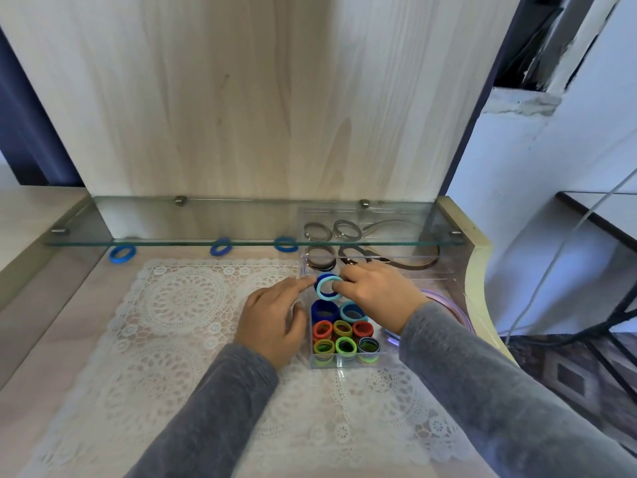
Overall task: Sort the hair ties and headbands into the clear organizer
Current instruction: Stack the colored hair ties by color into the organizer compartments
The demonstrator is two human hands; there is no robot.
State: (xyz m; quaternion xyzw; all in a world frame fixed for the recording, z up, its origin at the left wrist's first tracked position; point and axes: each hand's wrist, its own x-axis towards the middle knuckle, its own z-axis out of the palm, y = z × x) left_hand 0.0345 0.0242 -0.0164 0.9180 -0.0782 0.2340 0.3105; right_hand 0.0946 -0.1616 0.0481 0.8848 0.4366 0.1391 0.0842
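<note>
Pinching light-blue tie [320, 290] over organizer [322, 363], right grip [375, 291]; left grip [272, 319] alongside.

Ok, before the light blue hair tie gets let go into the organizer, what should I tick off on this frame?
1. Right hand grips the light blue hair tie: ok.
2. Tie is held over the clear organizer, behind the other blue ties: ok.
3. Left hand out of the drop spot: not ok, its index finger reaches to the tie's edge.
4. Room in the compartment underneath: cannot tell, tie and fingers hide it.
5. No loose ties left: not ok, three blue hair ties lie on the table under the glass shelf.
</note>
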